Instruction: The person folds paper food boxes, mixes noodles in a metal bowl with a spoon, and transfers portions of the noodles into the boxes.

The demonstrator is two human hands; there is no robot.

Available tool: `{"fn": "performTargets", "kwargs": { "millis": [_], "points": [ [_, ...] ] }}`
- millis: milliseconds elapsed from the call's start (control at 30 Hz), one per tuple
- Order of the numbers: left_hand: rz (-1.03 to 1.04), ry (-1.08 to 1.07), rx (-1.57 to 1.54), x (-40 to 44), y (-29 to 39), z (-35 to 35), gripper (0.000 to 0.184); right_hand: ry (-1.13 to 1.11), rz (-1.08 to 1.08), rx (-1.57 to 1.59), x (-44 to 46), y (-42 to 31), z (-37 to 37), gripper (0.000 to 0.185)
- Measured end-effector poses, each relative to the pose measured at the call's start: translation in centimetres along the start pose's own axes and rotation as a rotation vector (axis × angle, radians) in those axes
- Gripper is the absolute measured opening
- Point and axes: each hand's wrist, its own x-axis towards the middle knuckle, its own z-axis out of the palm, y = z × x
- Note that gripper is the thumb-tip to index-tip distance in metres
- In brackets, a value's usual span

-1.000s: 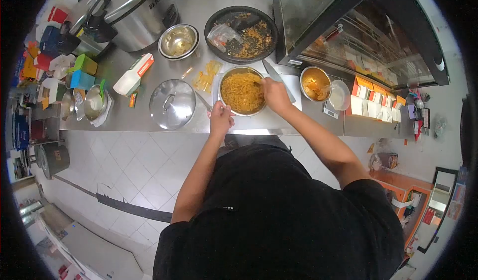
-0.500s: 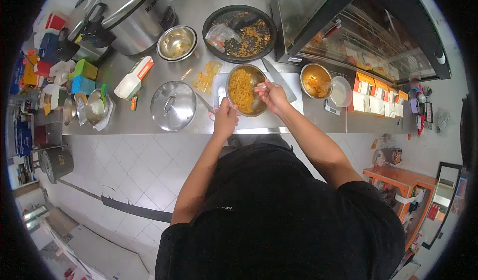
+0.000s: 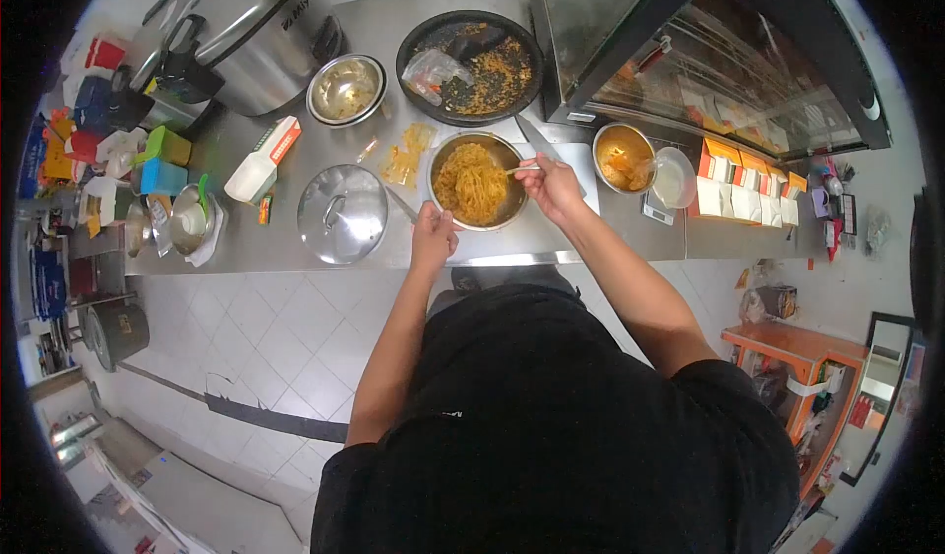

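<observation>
Yellow-brown noodles [image 3: 471, 182] lie in a steel mixing bowl [image 3: 511, 212] on a white board [image 3: 497, 249]. My left hand [image 3: 433, 237] is closed on the bowl's near left rim. Thin metal shows between the fingers of my right hand [image 3: 551, 188]: a utensil handle [image 3: 519, 169] that reaches over the noodles. Its working end is hidden in them, so I cannot tell a fork from a spoon. By my left hand lies a blade [image 3: 400, 202], its handle end covered. A wide knife [image 3: 536, 140] rests beyond the bowl on the right.
A black pan [image 3: 471, 67] with crumbs and a plastic bag stands behind. On the left are a steel lid [image 3: 343, 214], nested bowls [image 3: 346, 91] and a large pot [image 3: 258, 37]. To the right stand a bowl of orange sauce [image 3: 624, 159], a scale [image 3: 660, 209] and a glass display case [image 3: 709, 62].
The bowl has shifted a little left, together with my left hand. The noodles are now bunched in a mound around the utensil, and my right hand has turned slightly.
</observation>
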Motion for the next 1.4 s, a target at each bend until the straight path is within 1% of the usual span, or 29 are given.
{"fn": "performTargets", "kwargs": {
  "millis": [167, 300, 600, 900, 1033, 1133, 1167, 1267, 1367, 1400],
  "points": [
    [0.001, -0.008, -0.011, 0.2, -0.6, -0.7, 0.016, -0.011, -0.011, 0.033, -1.1, -2.0, 0.6, 0.037],
    [-0.018, -0.013, -0.02, 0.3, -0.8, -0.9, 0.015, 0.012, -0.023, 0.032, -3.0, -4.1, 2.4, 0.036],
    [-0.034, -0.013, -0.045, 0.5, -1.9, -1.8, 0.016, -0.083, -0.059, 0.072, -5.4, -8.2, 3.6, 0.036],
    [-0.05, -0.026, -0.088, 0.5, -2.5, -2.3, 0.012, -0.085, -0.118, 0.036, -9.2, -13.8, 7.0, 0.036],
    [-0.058, -0.018, -0.121, 0.4, -3.1, -2.5, 0.012, -0.107, -0.228, -0.132, -9.6, -14.6, 8.1, 0.037],
    [-0.045, -0.017, -0.144, 0.4, -3.1, -2.3, 0.014, -0.071, -0.373, -0.417, -8.9, -12.2, 8.5, 0.037],
    [-0.041, -0.017, -0.151, 0.3, -3.0, -2.2, 0.014, -0.037, -0.414, -0.496, -8.5, -10.3, 8.7, 0.029],
    [-0.036, -0.013, -0.159, 0.5, -3.3, -2.2, 0.015, -0.493, -0.794, -1.485, -7.4, -6.8, 8.3, 0.022],
    [-0.031, -0.008, -0.124, 0.3, -2.8, -2.1, 0.015, -0.572, -1.112, -1.469, -7.2, -6.4, 8.6, 0.016],
    [-0.032, -0.012, -0.137, 0.3, -2.7, -2.1, 0.015, -0.583, -1.087, -1.502, -7.0, -6.9, 8.9, 0.016]
  ]
}}
